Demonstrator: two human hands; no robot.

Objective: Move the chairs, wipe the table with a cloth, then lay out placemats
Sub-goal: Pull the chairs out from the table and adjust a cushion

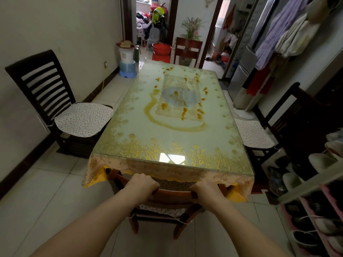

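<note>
Left hand point(141, 184): I have it clenched over the top rail of the near chair point(172, 198), fingers curled over the far edge, at the rail's left end.

Right hand point(207, 191): likewise clenched on the same rail, at its right end; bare wood shows between my two hands.

Near chair: reddish-brown wood, directly under both hands, its seat tucked beneath the counter's near edge; a speckled seat pad shows just below the rail.

Counter point(172, 130): immediately beyond my hands, a long rectangle running away from me. Glass top over a pale cloth with gold floral border; an orange fringe hangs over the near edge, touching the chair back area. Orange smears and spots lie across its middle, well beyond my hands, with one long curved streak nearer to me.

Dark chair point(53, 101): forward and left of my left hand, slatted back, speckled cushion, seat edge just beside the counter's left side.

Second dark chair point(274, 130): forward and right of my right hand, cushion touching or just under the counter's right side; I cannot tell which.

Far chair point(187, 50): at the counter's far end, opposite my hands.

Shoe rack point(315, 201): close to the right of my right hand, loaded with shoes.
</note>
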